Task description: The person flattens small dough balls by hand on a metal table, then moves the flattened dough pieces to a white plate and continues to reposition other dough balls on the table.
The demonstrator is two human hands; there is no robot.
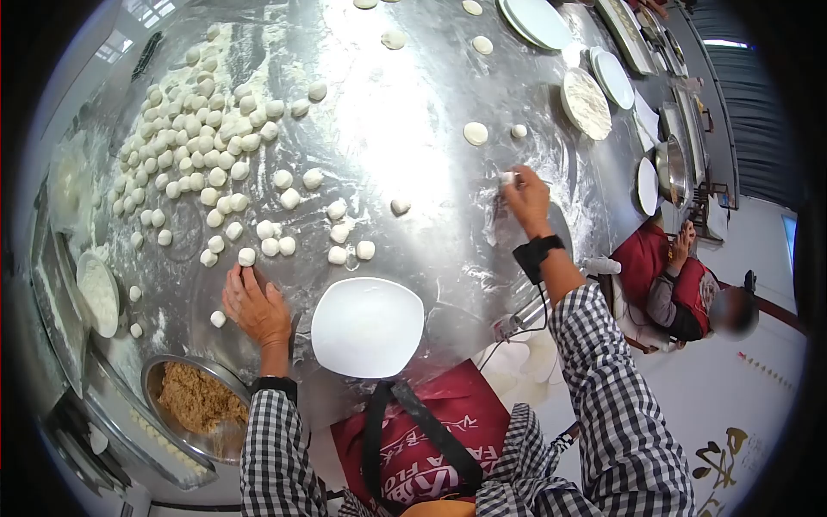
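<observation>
My left hand (258, 308) lies low over the steel table with its fingers apart. Its fingertips are right at the near edge of a small white dough ball (246, 257). Farther to the right, my right hand (528, 202) has its fingers closed around another dough ball (507, 178), close over a floury patch of the table. Beyond that hand are a loose dough ball (519, 131) and a flattened dough round (475, 133). A big cluster of floured dough balls (194, 142) spreads across the left side.
A white square plate (368, 327) sits before me. At lower left stands a metal bowl of brown filling (200, 396), with a bowl of flour (97, 295) beyond it. Another flour bowl (587, 103) and white plates (536, 21) are at upper right. A person (680, 276) sits at right.
</observation>
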